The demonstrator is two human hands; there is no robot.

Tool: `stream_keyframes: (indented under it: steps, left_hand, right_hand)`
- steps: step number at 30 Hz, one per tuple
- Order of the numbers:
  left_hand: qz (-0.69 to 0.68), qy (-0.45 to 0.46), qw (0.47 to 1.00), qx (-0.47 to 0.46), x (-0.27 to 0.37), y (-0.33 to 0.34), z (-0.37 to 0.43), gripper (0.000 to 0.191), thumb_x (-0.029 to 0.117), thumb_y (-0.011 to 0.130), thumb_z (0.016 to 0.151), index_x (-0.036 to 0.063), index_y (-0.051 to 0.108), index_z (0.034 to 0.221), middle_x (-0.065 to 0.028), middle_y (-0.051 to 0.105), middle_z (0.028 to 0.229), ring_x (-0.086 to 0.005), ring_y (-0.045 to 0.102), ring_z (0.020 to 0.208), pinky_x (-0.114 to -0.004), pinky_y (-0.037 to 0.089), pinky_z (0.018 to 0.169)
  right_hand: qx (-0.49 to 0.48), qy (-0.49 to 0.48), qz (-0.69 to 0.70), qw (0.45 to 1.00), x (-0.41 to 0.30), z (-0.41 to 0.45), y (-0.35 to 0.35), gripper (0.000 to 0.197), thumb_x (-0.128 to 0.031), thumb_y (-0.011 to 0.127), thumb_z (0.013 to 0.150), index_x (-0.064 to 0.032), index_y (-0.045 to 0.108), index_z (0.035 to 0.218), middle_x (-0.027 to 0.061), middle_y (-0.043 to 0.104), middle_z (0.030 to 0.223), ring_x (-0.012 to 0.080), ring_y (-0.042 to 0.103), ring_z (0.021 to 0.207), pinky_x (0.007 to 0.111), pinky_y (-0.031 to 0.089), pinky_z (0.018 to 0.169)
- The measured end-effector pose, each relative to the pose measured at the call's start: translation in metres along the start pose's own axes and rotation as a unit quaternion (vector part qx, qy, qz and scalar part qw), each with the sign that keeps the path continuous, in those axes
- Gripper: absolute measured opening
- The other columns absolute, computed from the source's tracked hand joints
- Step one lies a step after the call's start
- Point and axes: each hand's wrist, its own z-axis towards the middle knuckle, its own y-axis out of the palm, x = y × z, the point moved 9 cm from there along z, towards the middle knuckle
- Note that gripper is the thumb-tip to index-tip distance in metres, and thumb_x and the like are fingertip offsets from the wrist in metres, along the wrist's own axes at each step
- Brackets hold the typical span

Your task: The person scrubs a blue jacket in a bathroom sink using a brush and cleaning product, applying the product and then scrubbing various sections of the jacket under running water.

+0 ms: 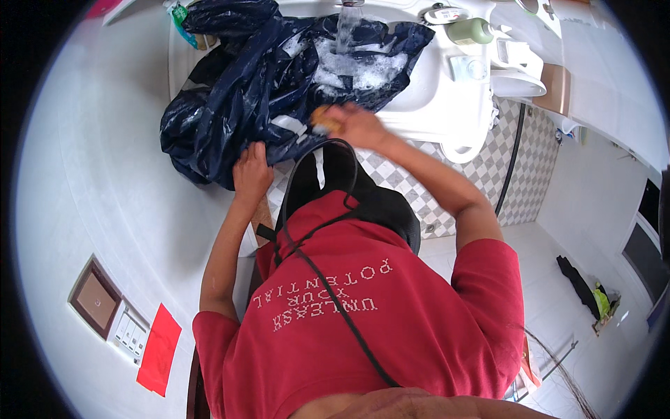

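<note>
A dark navy, shiny waterproof garment [235, 99] lies bunched over the white washbasin [419, 115] and hangs past its front edge. White foam [361, 70] covers the part inside the bowl, where water runs down from the tap [352, 3]. My left hand [252, 170] grips the garment's near edge at the lower left. My right hand [358, 125], blurred, holds an orange-brown scrubbing brush or sponge [327, 120] against the fabric near the basin's front rim; which of the two it is, I cannot tell. A pale strip [289, 124] shows on the garment between my hands.
A green pump bottle [470, 31], a white oval brush [445, 15] and a pale soap bar or dish [468, 68] lie on the basin's right ledge. A detergent pouch [180, 23] stands at the back left. A black cable loop [298, 178] hangs before my body, close to my right hand.
</note>
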Motion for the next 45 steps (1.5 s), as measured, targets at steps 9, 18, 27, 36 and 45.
stream_keyframes:
  steps: [9,18,27,36,45]
  left_hand:
    - [-0.054,-0.006,0.999,0.001,-0.021,-0.009,0.017,0.032,0.003,0.059,0.065,0.0049,0.052,0.096,-0.0112,0.055,0.095,-0.0335,0.053,0.09,-0.041,0.046,0.078]
    - [-0.098,-0.002,0.995,-0.028,-0.029,-0.01,0.017,0.032,0.002,0.056,0.067,0.0036,0.057,0.099,-0.0134,0.058,0.101,-0.0342,0.054,0.094,-0.041,0.045,0.082]
    - [-0.13,0.004,0.991,0.026,-0.024,-0.008,0.01,0.025,0.001,0.054,0.069,0.0027,0.056,0.094,-0.0143,0.059,0.099,-0.035,0.055,0.093,-0.042,0.045,0.081]
    - [-0.214,0.064,0.974,-0.047,-0.008,-0.023,-0.02,0.018,-0.002,0.047,0.069,0.0011,0.056,0.084,-0.0162,0.059,0.087,-0.0354,0.055,0.089,-0.044,0.044,0.076]
    - [-0.106,0.05,0.989,-0.09,0.011,-0.044,-0.034,0.012,-0.006,0.045,0.067,0.0013,0.053,0.074,-0.0147,0.056,0.075,-0.0341,0.054,0.079,-0.043,0.043,0.07]
  right_hand:
    - [0.108,0.162,-0.039,0.98,0.045,0.012,-0.034,0.049,-0.039,0.059,0.077,-0.0229,0.046,0.121,0.0185,0.055,0.108,0.0333,0.057,0.1,0.043,0.048,0.08]
    - [0.028,0.241,-0.114,0.964,0.06,0.001,-0.02,0.046,-0.043,0.057,0.079,-0.029,0.047,0.122,0.0194,0.053,0.113,0.035,0.057,0.097,0.046,0.048,0.081]
    - [0.017,-0.097,0.077,0.992,-0.057,-0.008,0.019,0.051,-0.044,0.064,0.072,-0.0238,0.049,0.116,0.0169,0.054,0.097,0.037,0.055,0.097,0.044,0.046,0.081]
    - [-0.014,0.278,-0.227,0.933,0.144,0.009,-0.057,0.053,-0.051,0.048,0.081,-0.0246,0.042,0.127,0.0171,0.055,0.118,0.0312,0.056,0.107,0.046,0.045,0.088]
    - [-0.095,-0.07,0.01,0.993,-0.002,0.059,0.012,0.049,-0.049,0.056,0.076,-0.031,0.048,0.121,0.0159,0.053,0.117,0.0328,0.055,0.106,0.043,0.044,0.089]
